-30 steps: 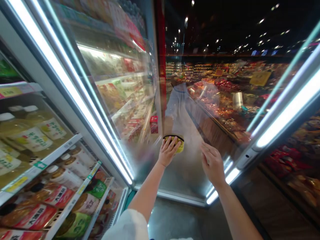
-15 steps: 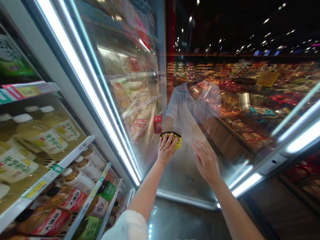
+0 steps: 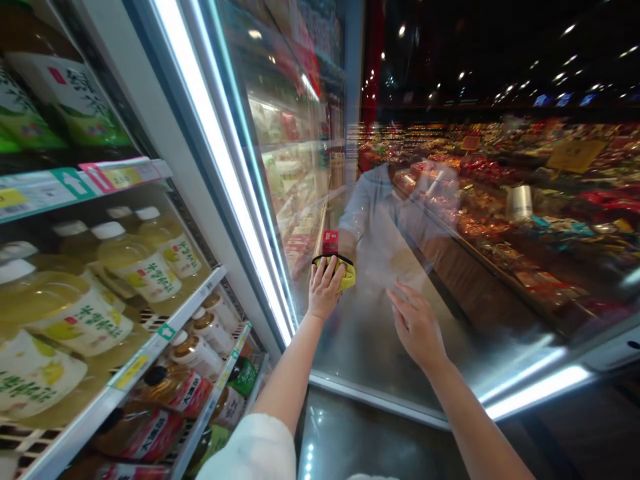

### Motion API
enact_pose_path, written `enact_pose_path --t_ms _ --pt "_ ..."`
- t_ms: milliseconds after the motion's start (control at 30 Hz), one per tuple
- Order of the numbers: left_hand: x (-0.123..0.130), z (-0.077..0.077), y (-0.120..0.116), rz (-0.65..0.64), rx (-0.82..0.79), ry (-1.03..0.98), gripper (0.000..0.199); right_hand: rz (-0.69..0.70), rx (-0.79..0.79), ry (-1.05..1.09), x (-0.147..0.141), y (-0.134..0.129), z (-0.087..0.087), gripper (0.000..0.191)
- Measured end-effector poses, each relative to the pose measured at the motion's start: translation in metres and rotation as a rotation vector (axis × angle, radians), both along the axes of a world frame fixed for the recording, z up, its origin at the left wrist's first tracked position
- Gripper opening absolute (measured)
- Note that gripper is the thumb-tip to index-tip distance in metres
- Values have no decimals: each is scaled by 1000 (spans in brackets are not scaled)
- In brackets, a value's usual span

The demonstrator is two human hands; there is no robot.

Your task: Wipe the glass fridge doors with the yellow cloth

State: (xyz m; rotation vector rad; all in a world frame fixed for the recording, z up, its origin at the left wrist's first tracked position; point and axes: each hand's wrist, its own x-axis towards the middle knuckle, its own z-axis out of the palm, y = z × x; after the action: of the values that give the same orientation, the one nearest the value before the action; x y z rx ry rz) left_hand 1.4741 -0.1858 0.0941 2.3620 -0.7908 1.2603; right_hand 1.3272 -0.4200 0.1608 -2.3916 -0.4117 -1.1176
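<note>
- Holding a yellow cloth [image 3: 347,275], the left hand [image 3: 325,285] lies over it with fingers slightly apart; the thumb's grip cannot be made out.
- The cloth sits just off the centre of the view toward 5 o'clock, apparently against the glass door [image 3: 375,360].
- The right hand [image 3: 416,325], out toward 4 o'clock, holds nothing; its fingers are loosely spread and half bent, and whether they touch the glass cannot be told.
- The cloth looks folded into a small pad, likely light, soft and easy to squash, with nothing fragile about it.
- Its black edge [image 3: 331,256] runs along the top, at 12 o'clock on the pad; it may be a little firmer than the yellow part.
- The best hold is probably a broad one: palm behind the thick middle, fingertips near that edge, so that the folds stay together.
- A pinch at one corner would likely let the pad open out.
- The door looks stiff and smooth, so cloth and fingertips should slide readily; as glass, it would call for even pressure.
- Bottles [image 3: 140,267] stand on shelves toward 9 o'clock, well apart from the cloth; a light tube [image 3: 220,133] slants toward 10 o'clock.
</note>
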Motion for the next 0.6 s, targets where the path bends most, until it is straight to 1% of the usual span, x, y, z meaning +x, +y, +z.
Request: enact_pose_path --t_ms 33,67,100,167,200,267,300,367,400,467,533,600 --pt "3 1 8 8 -15 0 55 0 9 3 1 4 -1 36" --pt "5 0 15 35 -64 -3 55 0 18 9 2 8 -3 36" --pt "5 -4 21 75 -134 -5 56 0 26 16 3 11 -5 36" --pt "1 -17 27 159 -271 -2 60 -2 32 29 2 17 -11 36" --pt "0 -24 28 187 -312 2 61 -2 32 34 2 18 -14 36" --pt "0 -31 30 196 -327 6 62 0 24 40 2 20 -17 36" --pt "2 -31 34 179 -308 6 62 -1 20 36 2 19 -18 36" --pt "11 -25 45 137 -266 8 59 -10 17 21 3 18 -19 35" --pt "16 -21 53 124 -265 12 59 -17 19 12 3 17 -19 34" --pt "22 -15 68 133 -314 19 60 -27 21 7 3 17 -19 34" --pt "19 -19 76 172 -391 21 62 -28 13 10 2 19 -21 34" --pt "11 -28 75 194 -424 24 64 -19 -6 16 1 22 -24 34"
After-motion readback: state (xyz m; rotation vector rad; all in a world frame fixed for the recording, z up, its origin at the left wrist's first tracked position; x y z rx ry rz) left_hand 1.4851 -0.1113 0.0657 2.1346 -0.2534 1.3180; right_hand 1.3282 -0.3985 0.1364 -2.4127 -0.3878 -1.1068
